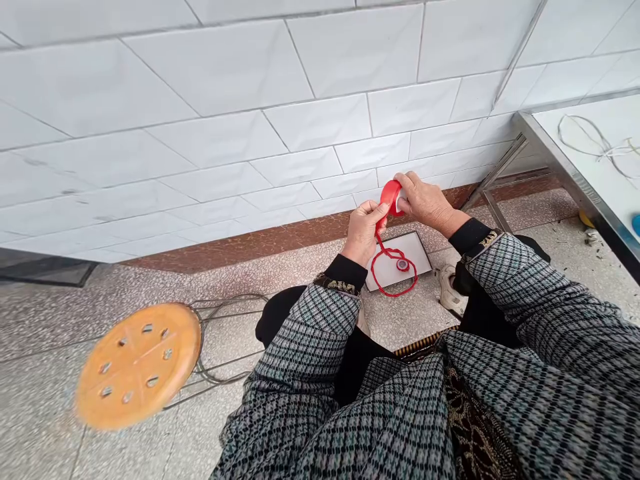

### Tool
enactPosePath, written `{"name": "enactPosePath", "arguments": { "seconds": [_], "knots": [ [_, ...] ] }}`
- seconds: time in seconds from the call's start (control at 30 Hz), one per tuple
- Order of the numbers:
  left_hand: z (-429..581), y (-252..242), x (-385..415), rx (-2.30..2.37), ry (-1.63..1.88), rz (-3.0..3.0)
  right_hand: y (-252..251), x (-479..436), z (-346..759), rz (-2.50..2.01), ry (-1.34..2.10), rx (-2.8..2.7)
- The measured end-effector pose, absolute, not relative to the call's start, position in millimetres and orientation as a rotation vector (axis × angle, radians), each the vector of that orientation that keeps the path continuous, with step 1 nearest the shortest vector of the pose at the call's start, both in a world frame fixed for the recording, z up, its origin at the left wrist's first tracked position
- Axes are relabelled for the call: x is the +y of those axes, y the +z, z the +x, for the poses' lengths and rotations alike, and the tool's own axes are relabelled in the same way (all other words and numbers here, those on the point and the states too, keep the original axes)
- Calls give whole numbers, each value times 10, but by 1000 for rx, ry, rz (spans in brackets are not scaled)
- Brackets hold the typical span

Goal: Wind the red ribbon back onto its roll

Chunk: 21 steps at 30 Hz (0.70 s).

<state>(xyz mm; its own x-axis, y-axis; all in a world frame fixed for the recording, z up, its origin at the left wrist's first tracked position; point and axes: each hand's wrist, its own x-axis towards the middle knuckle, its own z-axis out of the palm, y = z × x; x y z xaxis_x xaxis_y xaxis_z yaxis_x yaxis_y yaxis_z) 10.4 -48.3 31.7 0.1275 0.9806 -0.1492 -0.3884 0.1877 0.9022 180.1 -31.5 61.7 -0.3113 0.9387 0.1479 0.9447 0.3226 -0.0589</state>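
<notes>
A roll of red tape (389,193) with a white core is held up between my two hands. My right hand (425,200) grips the roll, its thumb at the core. With fingers closed, my left hand (364,230) pinches the tape's red strip beside the roll. From under that hand hangs a red wrapped loop (416,283), with a small round grey-centred piece (403,265) at its middle. Beyond the loop, a white rectangular panel with a dark edge (423,257) lies on the floor.
An orange round stool (140,367) with metal legs lies tipped over at left. A metal-edged table (560,157) stands at right, bearing thin wires (603,147) and a blue thing (636,224). White tiled wall (240,133) rises ahead.
</notes>
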Motion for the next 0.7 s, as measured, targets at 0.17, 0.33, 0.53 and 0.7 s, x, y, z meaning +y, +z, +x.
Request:
{"name": "enactPosePath", "arguments": {
  "seconds": [0.17, 0.33, 0.53, 0.7],
  "knots": [
    [96, 280, -464, 932, 1267, 898, 519, -221, 1863, -1683, 57, -2353],
    [92, 279, -472, 860, 1251, 895, 357, -64, 1931, -1506, 216, -2173],
    [139, 271, -501, 948, 1223, 899, 380, -51, 1922, -1468, 529, -1970],
    [132, 277, -512, 973, 1214, 930, 395, -100, 1862, -1461, 897, -1740]
  ]
}}
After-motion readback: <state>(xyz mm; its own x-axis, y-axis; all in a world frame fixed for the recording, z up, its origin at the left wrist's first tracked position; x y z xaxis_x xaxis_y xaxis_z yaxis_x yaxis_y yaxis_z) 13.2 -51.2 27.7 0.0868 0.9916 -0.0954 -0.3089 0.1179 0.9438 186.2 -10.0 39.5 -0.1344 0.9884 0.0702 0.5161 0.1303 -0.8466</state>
